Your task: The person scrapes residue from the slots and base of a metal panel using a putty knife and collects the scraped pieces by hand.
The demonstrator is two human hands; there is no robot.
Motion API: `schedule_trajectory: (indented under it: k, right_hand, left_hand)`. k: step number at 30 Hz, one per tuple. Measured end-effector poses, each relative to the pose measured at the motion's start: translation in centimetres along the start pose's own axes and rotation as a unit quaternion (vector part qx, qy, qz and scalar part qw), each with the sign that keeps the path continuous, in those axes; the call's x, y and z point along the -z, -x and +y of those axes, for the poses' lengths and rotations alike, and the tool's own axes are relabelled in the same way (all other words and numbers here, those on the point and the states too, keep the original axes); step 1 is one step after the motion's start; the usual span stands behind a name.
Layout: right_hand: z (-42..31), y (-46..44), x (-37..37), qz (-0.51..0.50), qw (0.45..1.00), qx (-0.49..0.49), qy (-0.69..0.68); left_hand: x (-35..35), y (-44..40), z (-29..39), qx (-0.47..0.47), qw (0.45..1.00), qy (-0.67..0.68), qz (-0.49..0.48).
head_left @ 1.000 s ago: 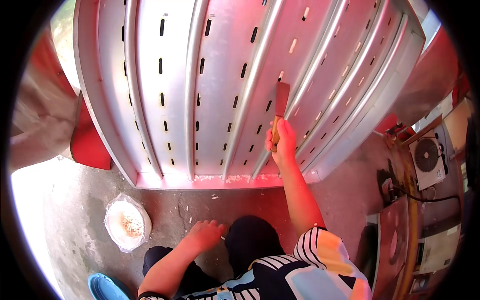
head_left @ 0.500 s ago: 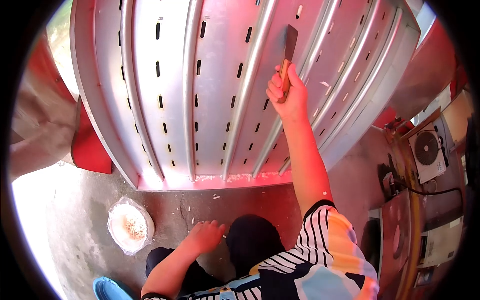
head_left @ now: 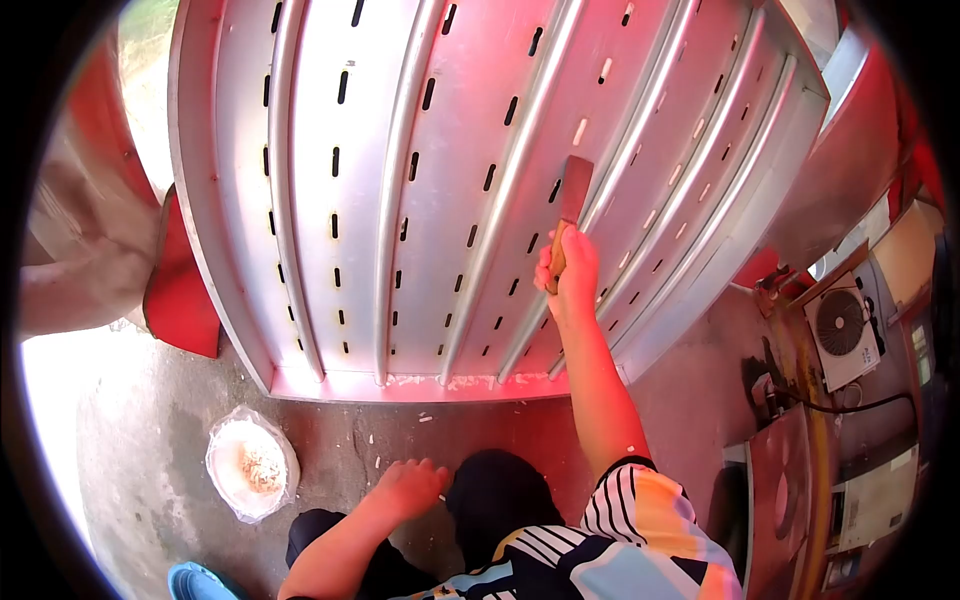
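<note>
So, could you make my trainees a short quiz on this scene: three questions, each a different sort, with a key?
1. True or false: the right hand grips the scraper by its handle.
2. Choose one. The plastic-lined bucket stands or hangs: (a) in the right hand; (b) on the floor; (c) from a rod.
3. Fill the gap: between the rods of the metal panel run rows of narrow ____.

Key: 1 true; 2 b; 3 slots.

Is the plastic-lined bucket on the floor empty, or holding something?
Not empty: pale scraps lie inside the plastic-lined bucket; their depth I cannot tell.
</note>
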State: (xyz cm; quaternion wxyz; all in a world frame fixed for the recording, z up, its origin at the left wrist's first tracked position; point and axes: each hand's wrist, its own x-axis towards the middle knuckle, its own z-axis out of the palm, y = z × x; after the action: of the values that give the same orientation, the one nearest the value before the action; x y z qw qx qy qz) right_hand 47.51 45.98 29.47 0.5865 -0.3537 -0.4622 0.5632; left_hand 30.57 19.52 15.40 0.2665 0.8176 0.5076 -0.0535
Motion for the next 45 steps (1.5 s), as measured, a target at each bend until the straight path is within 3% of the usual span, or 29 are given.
schedule_trajectory:
  k: [11,17,20,23,26,31,35,39,45]
  right_hand:
    - [-2.1,-1.1,-0.6,0.025,0.995,0.019,0.096]
    - [-1.3,-3.9,-0.5,-0.064,0.996,0.043,-0.05]
    - [-0.8,-3.9,-1.9,0.007,0.999,0.049,-0.005]
    - [-0.6,-3.8,-0.5,-0.029,0.993,0.115,0.015]
    - [2.3,-2.0,1.4,-0.002,0.996,0.085,0.0]
    - [7.2,3.2,3.8,-0.007,0.999,-0.047,0.002]
    - [4.1,0.9,2.0,-0.024,1.0,0.007,0.017]
    - [4.7,0.7,3.1,-0.118,0.981,-0.072,-0.137]
    - [4.3,1.8,2.9,-0.069,0.992,-0.085,-0.064]
  left_hand:
    - [-0.1,-0.1,0.3,-0.007,1.0,-0.006,-0.006]
    - [-0.2,-0.1,0.3,-0.001,1.0,-0.01,0.008]
    - [0.4,0.5,0.5,-0.01,1.0,0.009,-0.005]
    - [-0.8,0.1,-0.2,0.011,1.0,-0.016,0.009]
    - [-0.4,0.2,-0.4,-0.004,1.0,0.0,0.014]
    - [-0.8,-0.6,-0.4,0.009,1.0,-0.013,0.02]
    - [-0.5,-0.6,-0.2,-0.016,1.0,-0.008,0.018]
    - [-0.2,-0.7,-0.3,-0.009,1.0,-0.007,0.018]
    - [-0.2,-0.7,-0.3,0.006,1.0,-0.004,0.003]
